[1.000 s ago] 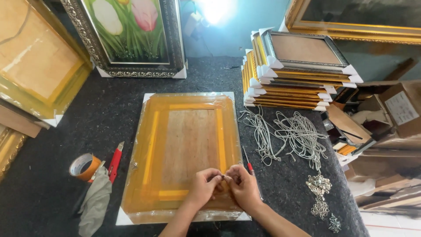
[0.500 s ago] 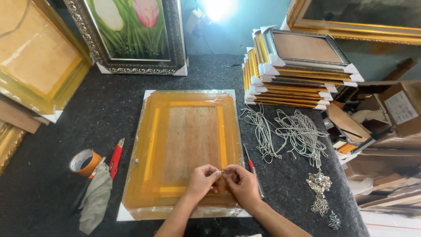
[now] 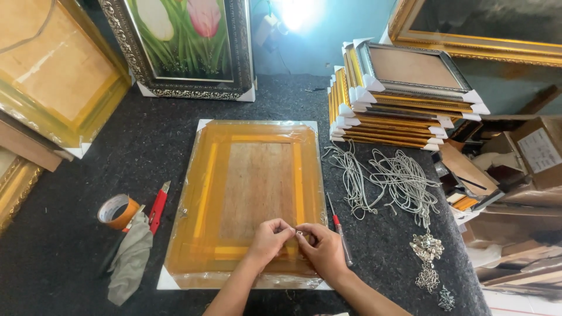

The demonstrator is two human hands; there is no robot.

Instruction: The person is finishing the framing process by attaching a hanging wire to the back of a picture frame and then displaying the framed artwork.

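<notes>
A dark felt-covered table fills most of the view. At its middle lies a gold picture frame, back side up and wrapped in clear film, with white corner guards. Behind it a tulip painting in a dark ornate frame leans against the wall, and to the right stands a stack of frames with white corner pieces. Bundles of grey cord lie beside the wrapped frame, with a heap of small metal hangers below them.

The left hand and right hand meet over the frame's lower right part, fingertips together, pinching a small metal piece against it. Just right of them lies a red-handled screwdriver. At the left sit a tape roll, a red utility knife and a grey rag.
</notes>
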